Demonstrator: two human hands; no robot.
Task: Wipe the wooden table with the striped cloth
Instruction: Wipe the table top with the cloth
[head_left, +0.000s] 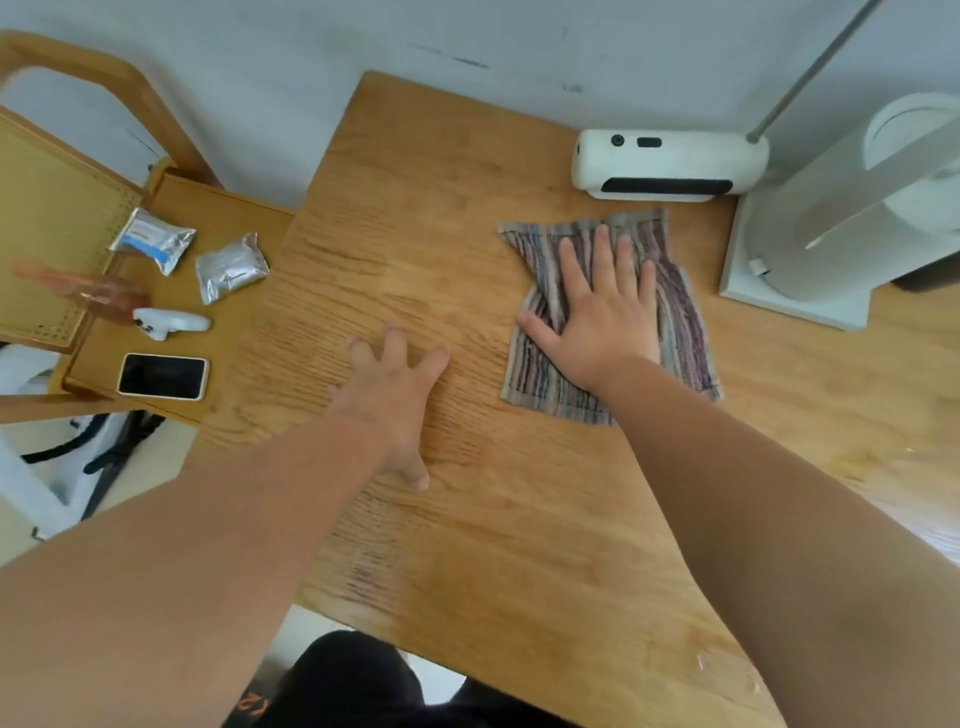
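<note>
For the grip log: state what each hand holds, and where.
Nothing is gripped. The right hand presses flat on the striped cloth, mid-cloth; the left hand rests on the wooden table.

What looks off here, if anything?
Nothing spilled or broken. The grey-purple striped cloth is bunched into folds under the flat right hand, not spread flat. The light wooden table shows dark worn streaks near its front edge. The left hand rests on bare wood.
</note>
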